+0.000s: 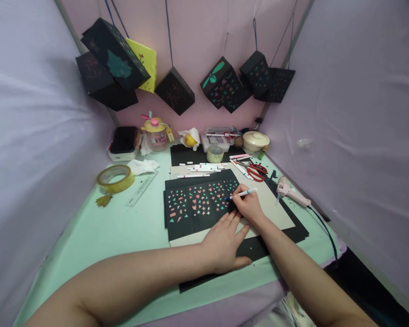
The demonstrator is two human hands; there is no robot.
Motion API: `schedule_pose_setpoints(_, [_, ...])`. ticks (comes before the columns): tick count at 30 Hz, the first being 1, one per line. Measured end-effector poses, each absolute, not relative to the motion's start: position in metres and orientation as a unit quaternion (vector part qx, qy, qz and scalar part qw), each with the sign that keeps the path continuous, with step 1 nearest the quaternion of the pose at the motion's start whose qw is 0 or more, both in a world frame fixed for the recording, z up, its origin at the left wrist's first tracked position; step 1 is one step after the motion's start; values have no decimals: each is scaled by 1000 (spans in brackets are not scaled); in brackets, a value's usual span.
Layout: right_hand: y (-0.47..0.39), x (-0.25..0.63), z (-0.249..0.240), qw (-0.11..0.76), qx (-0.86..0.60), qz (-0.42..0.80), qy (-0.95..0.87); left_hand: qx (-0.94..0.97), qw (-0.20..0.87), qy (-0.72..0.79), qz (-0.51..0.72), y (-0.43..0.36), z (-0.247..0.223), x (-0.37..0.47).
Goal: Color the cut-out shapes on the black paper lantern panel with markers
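Observation:
My right hand [248, 203] grips a white marker [247, 193] with a blue tip end. Its tip is at the right part of a black paper sheet [180, 234], which is covered with small coloured stars, hearts, triangles and other shapes. My left hand [225, 243] lies with fingers spread, fingertips on the lower right edge of that sheet. Beneath is a pale board [276, 213], lying over more black paper [298, 231]. Whether the tip touches the paper I cannot tell.
Several markers [204, 168], red-handled scissors [257, 171] and a patterned tape roll [215, 154] lie behind the sheet. A glue gun [293, 193] with a cord is at right; yellow tape [116, 178] and a ruler [142, 188] at left. Black paper boxes [175, 91] hang above.

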State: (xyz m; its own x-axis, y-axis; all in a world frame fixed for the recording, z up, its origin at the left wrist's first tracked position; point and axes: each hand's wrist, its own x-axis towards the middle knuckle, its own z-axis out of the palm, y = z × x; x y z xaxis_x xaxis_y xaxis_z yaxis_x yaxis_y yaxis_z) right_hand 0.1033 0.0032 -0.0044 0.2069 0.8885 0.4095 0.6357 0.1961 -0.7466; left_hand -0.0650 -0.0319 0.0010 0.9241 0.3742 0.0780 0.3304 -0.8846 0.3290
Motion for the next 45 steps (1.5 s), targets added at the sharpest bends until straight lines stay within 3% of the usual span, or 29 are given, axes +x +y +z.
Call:
schedule_pose_setpoints(22, [3,102,-3,473,-620,140,-610,967,161,184,76,-33,3,-66])
schedule_pose_setpoints(31, [-3,101,7,536,-627,100,-556,967,164,182,71,-33,8,-68])
schedule_pose_setpoints(39, [29,119,43,502,-590,167,-610,961,189,191,69,-32,2,-67])
schedule_pose_setpoints(45, [59,130,30,484,-593,213,-607,959,206,190,49,-26,4,-66])
